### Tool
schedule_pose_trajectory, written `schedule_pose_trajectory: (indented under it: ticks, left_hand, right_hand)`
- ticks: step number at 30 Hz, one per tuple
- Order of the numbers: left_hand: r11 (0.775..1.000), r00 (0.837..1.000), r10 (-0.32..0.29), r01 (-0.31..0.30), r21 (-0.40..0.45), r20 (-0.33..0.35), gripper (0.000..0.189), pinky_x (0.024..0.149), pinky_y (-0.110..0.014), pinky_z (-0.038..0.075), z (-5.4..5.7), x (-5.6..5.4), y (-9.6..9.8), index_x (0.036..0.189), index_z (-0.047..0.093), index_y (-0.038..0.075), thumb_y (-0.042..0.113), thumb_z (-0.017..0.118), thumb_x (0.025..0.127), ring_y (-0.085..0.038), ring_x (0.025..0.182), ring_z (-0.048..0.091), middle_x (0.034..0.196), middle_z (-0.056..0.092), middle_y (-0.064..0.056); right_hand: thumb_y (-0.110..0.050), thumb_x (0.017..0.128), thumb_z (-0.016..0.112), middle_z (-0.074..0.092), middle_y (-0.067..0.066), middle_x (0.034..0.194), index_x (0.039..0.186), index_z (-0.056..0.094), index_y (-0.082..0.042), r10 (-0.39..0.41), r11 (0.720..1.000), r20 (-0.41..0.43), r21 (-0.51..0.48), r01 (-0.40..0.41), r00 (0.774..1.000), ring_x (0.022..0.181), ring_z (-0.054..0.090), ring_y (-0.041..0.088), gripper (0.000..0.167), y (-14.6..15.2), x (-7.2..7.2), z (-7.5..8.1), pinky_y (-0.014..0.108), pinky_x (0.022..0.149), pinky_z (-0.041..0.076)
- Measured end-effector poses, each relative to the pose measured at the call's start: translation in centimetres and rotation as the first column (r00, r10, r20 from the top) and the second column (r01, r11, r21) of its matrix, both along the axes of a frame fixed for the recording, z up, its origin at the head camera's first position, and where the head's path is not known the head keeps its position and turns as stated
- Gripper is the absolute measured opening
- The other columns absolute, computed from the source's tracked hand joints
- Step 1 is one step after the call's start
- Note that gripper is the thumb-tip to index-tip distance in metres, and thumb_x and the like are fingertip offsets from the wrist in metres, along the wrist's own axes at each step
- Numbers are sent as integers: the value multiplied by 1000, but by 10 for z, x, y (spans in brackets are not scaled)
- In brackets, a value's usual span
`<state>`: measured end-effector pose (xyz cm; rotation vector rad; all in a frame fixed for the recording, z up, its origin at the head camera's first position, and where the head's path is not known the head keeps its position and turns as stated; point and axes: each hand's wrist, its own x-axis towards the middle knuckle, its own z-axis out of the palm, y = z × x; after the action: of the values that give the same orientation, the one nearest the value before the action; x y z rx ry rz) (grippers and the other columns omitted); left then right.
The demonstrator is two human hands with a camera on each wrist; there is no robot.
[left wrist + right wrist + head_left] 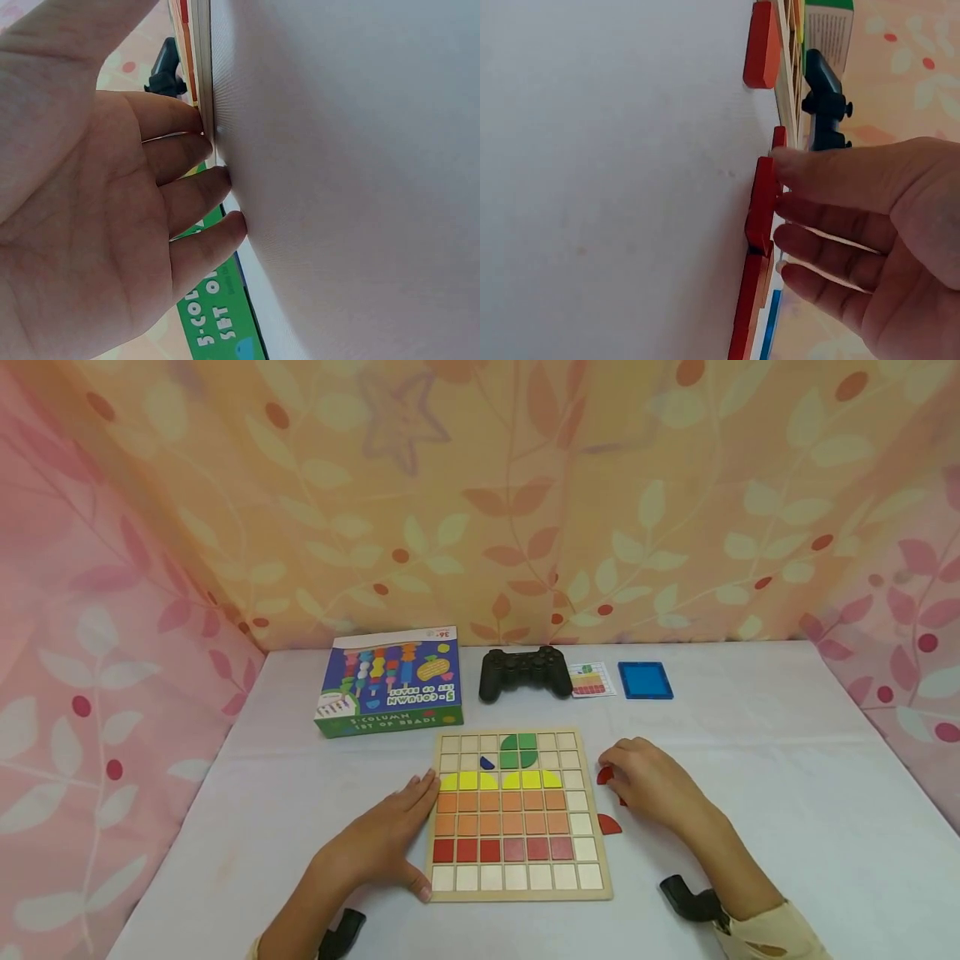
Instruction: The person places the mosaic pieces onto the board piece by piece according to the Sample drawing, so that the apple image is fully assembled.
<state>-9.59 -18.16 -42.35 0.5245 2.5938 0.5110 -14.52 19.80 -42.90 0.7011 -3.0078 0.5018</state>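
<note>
A wooden grid board (521, 896) lies on the table, filled in part with green, yellow, orange and red tiles. My left hand (382, 835) rests along its left edge, thumb at the near corner; in the left wrist view the fingers (199, 196) are extended against the edge. My right hand (651, 781) is over several loose red pieces to the right of the board. One red piece (604, 775) shows by its fingertips, and a red quarter-circle tile (610, 824) lies nearer. In the right wrist view, thumb and fingers stand apart beside the red pieces (761, 199).
A small blue piece (487, 763) lies on the board's upper cells. Behind the board are a bead-set box (390, 681), a black game controller (525, 673), a pattern card (592, 680) and a blue square tray (645, 680). Patterned cloth hangs behind the table.
</note>
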Motion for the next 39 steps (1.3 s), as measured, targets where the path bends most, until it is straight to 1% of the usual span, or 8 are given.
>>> schedule_pose_trajectory:
  ticks: [4, 11, 15, 20, 27, 31, 34, 39]
  left_hand:
    - [1000, 1000, -2, 2, 6, 0, 142, 117, -53, 25, -1, 0, 0, 161, 20, 10, 60, 92, 49, -31, 152, 13, 167, 14, -5]
    - [1000, 1000, 6, -6, 4, 8, 144, 116, -53, 25, -1, 1, 0, 161, 19, 12, 61, 92, 47, -29, 152, 12, 167, 13, -3]
    - [1000, 1000, 12, -12, 7, 9, 144, 116, -54, 26, 0, 1, 1, 161, 19, 13, 60, 93, 47, -29, 152, 12, 167, 13, -2]
    - [1000, 1000, 6, -6, 13, 10, 143, 116, -53, 26, 0, 1, 2, 161, 20, 11, 59, 93, 48, -29, 152, 12, 167, 13, -3]
    - [1000, 1000, -4, 4, -1, 3, 142, 117, -52, 25, -1, 0, 1, 161, 21, 10, 58, 93, 49, -29, 152, 13, 167, 14, -5]
    - [1000, 1000, -14, 14, -3, -6, 140, 117, -52, 25, 0, 0, 1, 160, 21, 8, 57, 93, 50, -30, 152, 14, 167, 15, -6]
    - [1000, 1000, -15, 15, -2, -3, 140, 117, -52, 25, 0, 0, 1, 160, 21, 7, 58, 93, 51, -30, 152, 14, 167, 15, -7]
    - [1000, 1000, -11, 11, 0, 1, 139, 117, -52, 25, 2, 0, 1, 160, 22, 8, 57, 93, 51, -30, 152, 14, 167, 15, -7]
  right_hand:
    - [2, 76, 85, 68, 4, 91, 100, 76, -3, 12, 1000, -2, 0, -12, 1000, 86, 59, 22, 26, 0, -1, 0, 40, 80, 58]
    - [-6, 79, 85, 64, 3, 80, 93, 76, -3, -108, 994, -22, 24, 109, 994, 74, 56, 20, 18, -7, 1, 3, 36, 69, 58]
    - [-12, 77, 87, 65, 3, 80, 95, 77, -3, -103, 994, 17, 21, 103, 994, 76, 57, 20, 22, -13, 2, 4, 36, 71, 57]
    - [-1, 79, 84, 68, 6, 87, 100, 77, -4, -94, 996, 54, -2, 95, 994, 79, 60, 21, 22, -15, 5, 5, 39, 76, 59]
    - [-1, 77, 83, 63, 5, 83, 101, 76, -2, -109, 993, 43, -35, 111, 993, 72, 54, 17, 25, -17, 8, 9, 32, 68, 57]
    - [-7, 77, 85, 63, 3, 85, 101, 76, -3, -44, 997, 19, -66, 45, 999, 72, 54, 14, 25, -36, 19, 13, 26, 65, 55]
    - [-9, 78, 84, 62, 0, 83, 98, 77, -6, 65, 993, -7, -103, -65, 998, 72, 52, 11, 21, -60, 34, 15, 22, 65, 53]
    - [-8, 81, 78, 56, -7, 79, 92, 76, -11, 277, 949, -36, -144, -279, 960, 71, 48, 7, 12, -109, 61, 13, 18, 64, 48]
